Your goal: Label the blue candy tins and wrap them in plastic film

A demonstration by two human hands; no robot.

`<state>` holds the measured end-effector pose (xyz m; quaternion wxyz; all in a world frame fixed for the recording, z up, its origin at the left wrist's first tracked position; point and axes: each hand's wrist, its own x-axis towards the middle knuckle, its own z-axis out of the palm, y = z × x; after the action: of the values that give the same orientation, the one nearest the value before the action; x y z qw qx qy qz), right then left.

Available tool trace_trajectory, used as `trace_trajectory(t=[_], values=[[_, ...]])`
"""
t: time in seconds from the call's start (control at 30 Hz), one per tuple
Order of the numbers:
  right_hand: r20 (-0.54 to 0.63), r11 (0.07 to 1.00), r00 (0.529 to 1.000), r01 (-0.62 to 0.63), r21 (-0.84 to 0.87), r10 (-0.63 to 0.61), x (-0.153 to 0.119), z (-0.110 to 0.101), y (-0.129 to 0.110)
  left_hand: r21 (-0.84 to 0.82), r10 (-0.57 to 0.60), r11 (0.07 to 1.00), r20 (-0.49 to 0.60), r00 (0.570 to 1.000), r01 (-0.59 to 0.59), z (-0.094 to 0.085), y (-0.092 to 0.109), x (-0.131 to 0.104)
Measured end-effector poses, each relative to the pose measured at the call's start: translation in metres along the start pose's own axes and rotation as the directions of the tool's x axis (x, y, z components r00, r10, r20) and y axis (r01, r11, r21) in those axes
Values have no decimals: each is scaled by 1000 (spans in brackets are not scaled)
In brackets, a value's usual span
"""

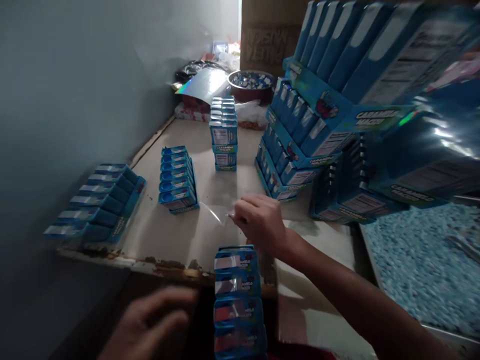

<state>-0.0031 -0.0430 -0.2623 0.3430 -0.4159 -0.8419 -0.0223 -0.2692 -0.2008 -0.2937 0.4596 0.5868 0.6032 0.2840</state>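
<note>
My right hand (260, 222) is closed above the white table, its fingers pinched at the end of a thin clear plastic strip or film (212, 212). Below it, near the table's front edge, a row of blue boxes (239, 302) with clear film on their tops extends toward me. To the left of that row is my left hand (153, 322), blurred, with thumb and fingers apart and nothing between them. A tray of blue boxes (178, 179) stands beyond, left of my right hand.
Another tray of blue boxes (99, 202) is at the far left by the wall. Stacked trays (225, 132) stand at the back, and taller stacks (300, 135) on the right. A round tub (250, 87) sits behind. Light-blue pieces (423, 265) fill a container at the right.
</note>
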Motion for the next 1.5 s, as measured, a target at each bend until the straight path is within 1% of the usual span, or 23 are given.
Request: trace_trajectory(t=[0.03, 0.07, 0.1, 0.13, 0.17, 0.2, 0.23, 0.27, 0.33, 0.43, 0.57, 0.6, 0.67, 0.73, 0.77, 0.83, 0.93, 1.0, 1.07, 1.2, 1.33, 1.43, 1.5], values=[[3, 992, 993, 115, -45, -115, 4, 3, -2, 147, 167, 978, -131, 977, -148, -10, 12, 18], [25, 976, 980, 198, -85, -197, 7, 7, -4, 319, 399, 897, -277, 874, -308, -17, 25, 39], [63, 963, 969, 246, -114, -240, 11, 12, -4, 485, 591, 769, -290, 753, -416, -19, 36, 61], [109, 956, 963, 262, -136, -248, 14, 18, -3, 613, 730, 622, -227, 645, -487, -17, 46, 83], [153, 956, 962, 249, -154, -226, 16, 24, -1, 692, 798, 495, -124, 589, -525, -13, 53, 104], [192, 962, 965, 213, -169, -180, 17, 30, 2, 742, 840, 408, -77, 537, -532, -6, 56, 122], [229, 970, 966, 166, -178, -123, 17, 36, 6, 774, 860, 347, -37, 510, -529, 1, 57, 138], [267, 977, 961, 116, -181, -65, 16, 41, 11, 791, 864, 311, -4, 504, -527, 7, 56, 150], [354, 985, 935, 27, -170, 35, 11, 47, 20, 805, 857, 269, 50, 513, -529, 18, 47, 165], [508, 993, 854, -99, -59, 116, 1, 45, 32, 803, 827, 255, 107, 552, -538, 24, 35, 172], [709, 915, 705, -306, 263, 32, -6, 32, 38, 836, 784, 253, 117, 609, -487, 30, 33, 169], [722, 895, 691, -346, 279, 42, -5, 29, 36, 848, 774, 248, 118, 623, -469, 32, 35, 168], [683, 914, 718, -355, 195, 133, -2, 24, 27, 865, 740, 252, 116, 662, -434, 35, 40, 165], [604, 962, 773, -269, 36, 193, 2, 23, 16, 873, 698, 261, 124, 705, -412, 37, 44, 162], [596, 978, 782, -204, -30, 182, 4, 23, 12, 874, 679, 265, 131, 722, -408, 38, 45, 161], [651, 988, 744, -96, -122, 152, 3, 22, 9, 874, 657, 272, 137, 742, -403, 39, 44, 158], [708, 971, 673, -73, -226, 215, -8, 20, 15, 880, 642, 266, 142, 753, -393, 41, 36, 155], [697, 957, 665, -98, -275, 268, -20, 17, 22, 883, 640, 243, 164, 750, -401, 44, 30, 152], [666, 945, 683, -121, -303, 301, -35, 14, 27, 885, 636, 248, 158, 756, -394, 48, 23, 148], [608, 954, 744, -139, -266, 278, -65, 7, 27, 870, 631, 304, 121, 766, -388, 51, 15, 134], [577, 989, 804, -123, -76, 145, -83, 5, 24, 805, 636, 293, 239, 734, -515, 45, 9, 120], [564, 980, 812, -197, 22, 150, -82, 3, 24, 785, 563, 352, 256, 786, -509, 36, 11, 114], [568, 965, 802, -257, 48, 185, -76, -2, 22, 778, 528, 427, 199, 826, -461, 31, 17, 109]])
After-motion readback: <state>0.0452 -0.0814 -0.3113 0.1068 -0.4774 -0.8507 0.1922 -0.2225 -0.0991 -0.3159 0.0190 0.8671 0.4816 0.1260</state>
